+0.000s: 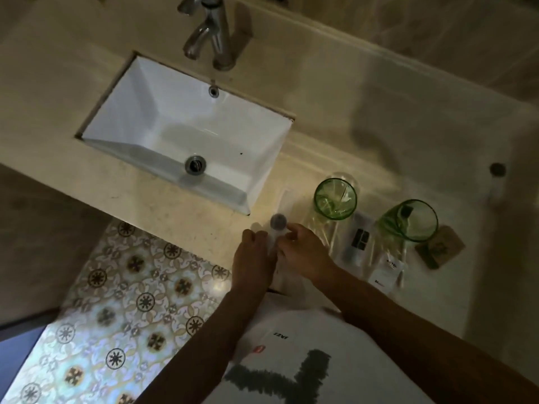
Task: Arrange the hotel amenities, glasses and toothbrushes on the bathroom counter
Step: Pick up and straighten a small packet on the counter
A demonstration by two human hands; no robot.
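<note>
Left hand (253, 252): laid beside a small clear bottle (277, 228), fingers partly curled; a grip cannot be told.
Right hand (303, 252): fingers bent against the same bottle; a firm hold cannot be told.
Bottle: placed upright on the counter (175, 205), near the sink (186, 135) corner.
Done: 2 green glasses (335, 198) (408, 220) are set out, with packets (360, 240) between and a soap (440, 246) beside.
Left: judged nearly finished; only this bottle is being positioned.

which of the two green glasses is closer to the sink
The left green glass, standing just right of the sink's near corner. The other green glass sits farther right, beside the brown packet.
</note>
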